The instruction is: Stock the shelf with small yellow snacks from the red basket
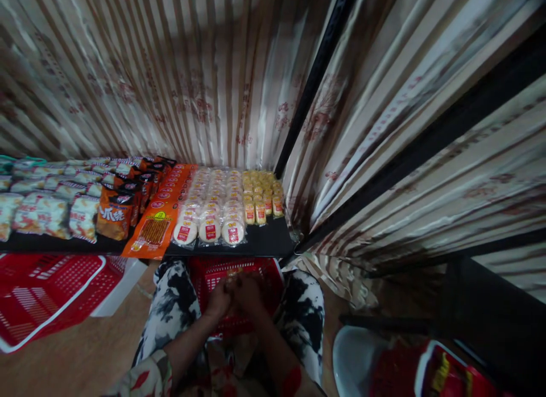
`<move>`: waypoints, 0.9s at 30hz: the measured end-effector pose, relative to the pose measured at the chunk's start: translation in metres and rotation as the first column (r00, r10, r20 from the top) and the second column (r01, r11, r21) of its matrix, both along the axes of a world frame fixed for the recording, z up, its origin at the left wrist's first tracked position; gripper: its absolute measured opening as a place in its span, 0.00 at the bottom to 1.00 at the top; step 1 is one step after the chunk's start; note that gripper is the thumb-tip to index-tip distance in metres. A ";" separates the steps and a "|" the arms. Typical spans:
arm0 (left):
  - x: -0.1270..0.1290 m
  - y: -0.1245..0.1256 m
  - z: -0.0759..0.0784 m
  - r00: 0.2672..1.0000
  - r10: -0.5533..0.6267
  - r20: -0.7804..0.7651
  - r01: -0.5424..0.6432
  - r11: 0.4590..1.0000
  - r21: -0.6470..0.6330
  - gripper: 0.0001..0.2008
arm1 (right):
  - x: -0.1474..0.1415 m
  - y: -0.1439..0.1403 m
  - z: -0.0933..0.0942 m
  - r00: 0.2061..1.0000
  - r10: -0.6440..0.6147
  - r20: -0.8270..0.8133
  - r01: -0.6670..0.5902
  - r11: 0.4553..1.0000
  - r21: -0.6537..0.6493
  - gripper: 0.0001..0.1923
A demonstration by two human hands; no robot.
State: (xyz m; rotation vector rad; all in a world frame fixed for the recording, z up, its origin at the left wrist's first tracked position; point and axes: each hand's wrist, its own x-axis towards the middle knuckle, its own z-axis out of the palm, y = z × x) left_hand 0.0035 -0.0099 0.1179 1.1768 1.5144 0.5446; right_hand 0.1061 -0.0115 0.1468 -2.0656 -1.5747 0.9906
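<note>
My left hand (pixel 219 300) and my right hand (pixel 248 293) meet over a red plastic basket (pixel 273 272) between my knees. Both are closed about a small golden-brown packet (pixel 234 273), which sticks out beyond the fingers; dim light and blur hide its exact kind. On the black shelf (pixel 268 240) just beyond lie rows of round white wrapped crackers (pixel 209 231), small yellow wrapped rolls (pixel 260 210) and a flat orange snack bag (pixel 156 223).
Orange-brown snack bags (pixel 114 214) and white snack bags (pixel 42 214) fill the shelf's left side. Another red basket (pixel 46 294) stands at the left. A pale tub (pixel 356 357) sits at lower right. Striped curtains (pixel 191 73) and a black post (pixel 313 84) rise behind.
</note>
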 end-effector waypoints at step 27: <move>0.026 0.015 0.107 0.931 0.145 0.335 -0.194 0.974 0.119 0.04 | 0.035 -0.018 0.046 0.841 -0.325 -0.432 0.496 0.781 0.378 0.18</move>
